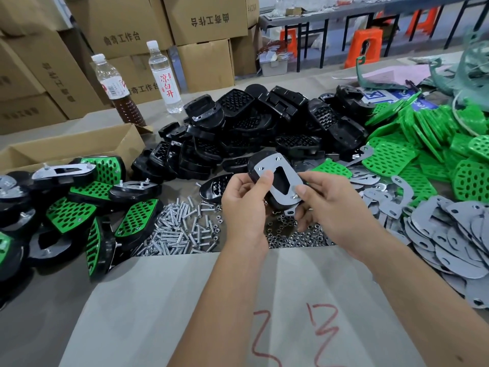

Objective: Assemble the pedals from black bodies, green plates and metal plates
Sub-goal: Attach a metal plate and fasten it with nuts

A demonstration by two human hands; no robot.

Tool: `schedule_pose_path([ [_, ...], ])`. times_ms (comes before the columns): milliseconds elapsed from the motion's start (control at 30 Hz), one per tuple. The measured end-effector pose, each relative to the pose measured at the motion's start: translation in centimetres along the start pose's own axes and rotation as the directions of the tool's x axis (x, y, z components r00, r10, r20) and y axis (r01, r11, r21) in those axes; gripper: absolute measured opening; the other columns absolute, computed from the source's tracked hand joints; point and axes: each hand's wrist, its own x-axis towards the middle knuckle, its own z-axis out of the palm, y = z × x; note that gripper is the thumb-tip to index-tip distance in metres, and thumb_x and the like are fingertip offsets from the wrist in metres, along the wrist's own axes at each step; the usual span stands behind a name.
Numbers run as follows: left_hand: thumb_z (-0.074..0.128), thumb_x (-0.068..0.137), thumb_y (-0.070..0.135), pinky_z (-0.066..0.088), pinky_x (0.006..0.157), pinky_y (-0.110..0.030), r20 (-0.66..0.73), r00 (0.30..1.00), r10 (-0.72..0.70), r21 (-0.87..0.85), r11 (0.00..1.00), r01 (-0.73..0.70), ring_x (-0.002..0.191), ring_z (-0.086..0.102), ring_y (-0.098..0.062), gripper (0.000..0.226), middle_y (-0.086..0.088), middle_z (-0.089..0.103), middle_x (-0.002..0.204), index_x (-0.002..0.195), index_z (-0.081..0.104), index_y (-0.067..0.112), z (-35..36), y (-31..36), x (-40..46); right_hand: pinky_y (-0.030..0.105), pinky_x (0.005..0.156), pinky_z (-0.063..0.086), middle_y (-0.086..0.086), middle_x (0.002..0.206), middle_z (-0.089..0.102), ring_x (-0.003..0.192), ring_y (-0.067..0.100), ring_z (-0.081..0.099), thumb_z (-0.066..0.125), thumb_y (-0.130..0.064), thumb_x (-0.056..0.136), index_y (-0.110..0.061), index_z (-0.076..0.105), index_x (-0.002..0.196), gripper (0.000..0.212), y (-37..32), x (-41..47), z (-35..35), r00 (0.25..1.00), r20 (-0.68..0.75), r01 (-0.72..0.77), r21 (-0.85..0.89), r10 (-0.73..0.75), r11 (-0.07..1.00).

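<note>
A person's two bare hands hold one part-built pedal above a work table covered in brown card (211, 300).

The pedal in hand is an oval black plastic body (258, 161) with a flat grey metal plate (281, 181) lying on its upturned face. Screw ends show through holes near the plate's far edge.

The left hand (244, 205) curls around the pedal's left edge, thumb pressed on the metal plate. The right hand (328, 205) grips the right edge, its thumb tip pinching the plate's near corner against the body.

Directly below the hands lie a heap of small silver nuts (293, 235) and, to the left, a heap of silver screws (177, 229).

Behind the hands is a large pile of loose black pedal bodies (264, 123). To the right are stacked bright green perforated plastic plates (423, 133) and, nearer, a spread of loose grey metal plates (449, 234). At the left sits a cluster of finished pedals showing green faces (71, 213), beside an open cardboard box (79, 144). Two clear plastic bottles (164, 75) stand further back.

The pedal looks light and rigid. The smooth plate could probably slide until fastened, so clamping plate and body together at the edges, as here, seems the safest hold. The green plates appear thin and slightly flexible; the metal plates look stiff.
</note>
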Motion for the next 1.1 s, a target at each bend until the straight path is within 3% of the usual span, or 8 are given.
schedule_pose_path([
  [167, 0.073, 0.096, 0.012, 0.052, 0.075, -0.047, 0.039, 0.999, -0.016, -0.031, 0.999, 0.017, 0.085, 0.061, -0.034, 0.013, -0.027, 0.064, 0.097, 0.094, 0.061, 0.010, -0.2, 0.2, 0.1, 0.033, 0.050, 0.055, 0.006, 0.087, 0.072, 0.057, 0.022, 0.062, 0.046, -0.004, 0.109, -0.020, 0.074, 0.114, 0.033, -0.4, -0.3, 0.1, 1.000, 0.001, 0.020, -0.032, -0.020, 0.999],
  [300, 0.075, 0.093, 0.011, 0.053, 0.062, -0.038, 0.040, 0.998, -0.051, -0.028, 0.998, 0.052, 0.082, 0.060, -0.032, 0.017, -0.018, 0.064, 0.094, 0.090, 0.058, 0.012, -0.6, 0.2, 0.4, 0.049, 0.054, 0.059, 0.014, 0.081, 0.072, 0.056, 0.028, 0.068, 0.048, -0.011, 0.109, -0.023, 0.076, 0.108, 0.031, -0.5, -0.5, 0.0, 0.998, -0.043, 0.037, -0.168, -0.045, 0.985],
  [400, 0.077, 0.089, 0.007, 0.052, 0.074, -0.046, 0.026, 0.999, -0.048, -0.011, 0.999, 0.048, 0.084, 0.059, -0.030, 0.026, -0.013, 0.062, 0.096, 0.077, 0.056, 0.017, -0.8, 0.3, 0.6, 0.046, 0.057, 0.060, 0.003, 0.069, 0.070, 0.053, 0.024, 0.068, 0.051, -0.016, 0.108, -0.027, 0.075, 0.102, 0.028, -0.4, -0.4, 0.0, 0.983, -0.163, 0.037, -0.290, -0.087, 0.956],
  [567, 0.078, 0.087, 0.003, 0.055, 0.064, -0.035, 0.015, 1.000, -0.023, 0.009, 1.000, 0.023, 0.081, 0.062, -0.027, 0.030, -0.012, 0.063, 0.090, 0.071, 0.060, 0.020, -1.1, 0.5, 1.0, 0.042, 0.082, 0.055, 0.002, 0.091, 0.076, 0.088, 0.025, 0.066, 0.064, -0.009, 0.099, -0.012, 0.078, 0.105, 0.016, -0.7, -0.1, -1.9, 0.830, -0.405, 0.014, -0.672, -0.383, 0.741],
  [633, 0.079, 0.087, 0.002, 0.054, 0.067, -0.036, 0.020, 1.000, -0.003, 0.041, 0.999, 0.002, 0.079, 0.064, -0.025, 0.027, -0.006, 0.068, 0.081, 0.073, 0.062, 0.019, -1.0, 0.3, 1.1, 0.045, 0.091, 0.045, 0.011, 0.111, 0.074, 0.112, 0.036, 0.053, 0.067, -0.016, 0.097, -0.012, 0.075, 0.118, 0.023, -0.4, 0.2, -2.9, 0.837, -0.380, -0.094, -0.809, -0.393, 0.580],
  [767, 0.080, 0.086, 0.003, 0.052, 0.078, -0.046, 0.013, 1.000, -0.004, 0.102, 0.995, 0.002, 0.082, 0.068, -0.025, 0.021, -0.001, 0.073, 0.077, 0.080, 0.064, 0.015, -0.6, 0.0, 0.9, 0.054, 0.116, 0.022, 0.001, 0.157, 0.045, 0.150, 0.030, 0.023, 0.061, -0.045, 0.100, -0.031, 0.047, 0.152, 0.056, -0.1, 0.3, -2.6, 0.957, -0.266, -0.217, -0.921, -0.114, 0.323],
  [967, 0.079, 0.087, 0.003, 0.056, 0.093, -0.057, -0.056, 0.998, 0.004, 0.085, 0.996, 0.000, 0.086, 0.067, -0.029, 0.016, -0.010, 0.073, 0.087, 0.087, 0.064, 0.009, -1.3, 0.6, 1.5, 0.050, 0.111, 0.023, 0.000, 0.148, 0.055, 0.144, 0.029, 0.031, 0.075, -0.038, 0.092, -0.026, 0.065, 0.137, 0.047, -0.3, 0.2, -2.4, 0.941, -0.246, -0.121, -0.887, -0.233, 0.446],
  [1100, 0.079, 0.086, 0.004, 0.052, 0.103, -0.064, -0.072, 0.996, 0.049, 0.131, 0.991, -0.039, 0.088, 0.068, -0.030, 0.017, -0.010, 0.072, 0.086, 0.082, 0.065, 0.010, -1.8, 1.3, 1.6, 0.047, 0.111, 0.022, -0.006, 0.145, 0.055, 0.142, 0.025, 0.029, 0.071, -0.043, 0.094, -0.028, 0.067, 0.131, 0.041, -0.8, -0.2, -0.3, 0.984, -0.023, 0.041, -0.934, -0.174, 0.355],
])
